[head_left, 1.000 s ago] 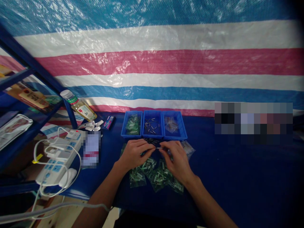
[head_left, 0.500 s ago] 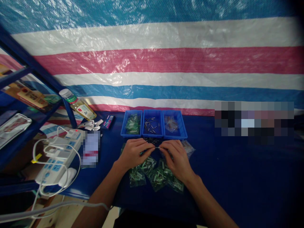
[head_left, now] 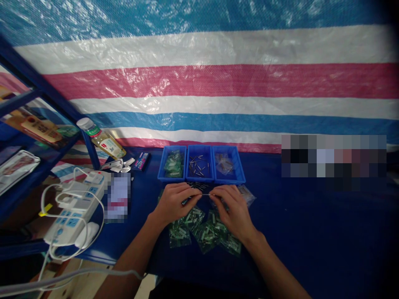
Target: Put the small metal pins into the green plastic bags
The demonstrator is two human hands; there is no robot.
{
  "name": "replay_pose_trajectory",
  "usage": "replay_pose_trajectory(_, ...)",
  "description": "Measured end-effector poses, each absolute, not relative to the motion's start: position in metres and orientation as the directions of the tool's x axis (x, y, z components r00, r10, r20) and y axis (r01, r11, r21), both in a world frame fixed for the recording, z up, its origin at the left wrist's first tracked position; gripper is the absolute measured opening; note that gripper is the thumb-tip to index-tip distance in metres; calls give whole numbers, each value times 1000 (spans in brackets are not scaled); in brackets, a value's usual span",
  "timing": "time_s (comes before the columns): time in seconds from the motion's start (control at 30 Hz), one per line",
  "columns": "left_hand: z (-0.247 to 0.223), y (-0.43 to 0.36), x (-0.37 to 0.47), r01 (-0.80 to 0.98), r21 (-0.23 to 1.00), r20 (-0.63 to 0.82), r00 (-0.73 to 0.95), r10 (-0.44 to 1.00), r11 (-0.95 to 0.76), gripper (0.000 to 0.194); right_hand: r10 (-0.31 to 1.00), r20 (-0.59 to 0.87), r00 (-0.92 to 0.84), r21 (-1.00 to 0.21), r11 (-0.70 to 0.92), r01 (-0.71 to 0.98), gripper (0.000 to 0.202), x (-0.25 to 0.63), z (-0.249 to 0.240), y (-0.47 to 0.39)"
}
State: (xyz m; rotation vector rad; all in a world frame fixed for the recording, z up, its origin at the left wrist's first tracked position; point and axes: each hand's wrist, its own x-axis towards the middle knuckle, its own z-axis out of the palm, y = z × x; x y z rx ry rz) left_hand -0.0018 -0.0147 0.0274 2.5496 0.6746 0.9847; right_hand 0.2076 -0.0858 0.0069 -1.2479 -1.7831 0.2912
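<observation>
Between my two hands runs a thin metallic rod (head_left: 205, 194), its ends pinched in my fingertips. My left hand (head_left: 177, 200) has its thumb and forefinger closed on the left end. On the right end, my right hand (head_left: 230, 205) pinches in the same way. Below and between the hands lie several clear bags of green pieces (head_left: 207, 236). Just beyond the fingers, dark thin pieces (head_left: 199, 185) lie on the table, in front of the blue bin with loose slim rods (head_left: 199, 166).
A blue bin of green packets (head_left: 173, 164) stands left of the middle bin, and one with a clear bag (head_left: 224, 163) right. Another clear bag (head_left: 247, 195) lies by my right hand. A power strip (head_left: 71, 211), cables and a bottle (head_left: 107, 143) are at the left.
My fingertips are slightly farther apart, and more of the thin rod shows between them. The rest of the scene is nearly unchanged.
</observation>
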Motion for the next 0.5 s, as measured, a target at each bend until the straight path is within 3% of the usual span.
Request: replay_pose_trajectory(0.5,25,-20,4,330,404,517,687,511,-853,6,831,549,-85,-638,482,601,12,199,8,-87)
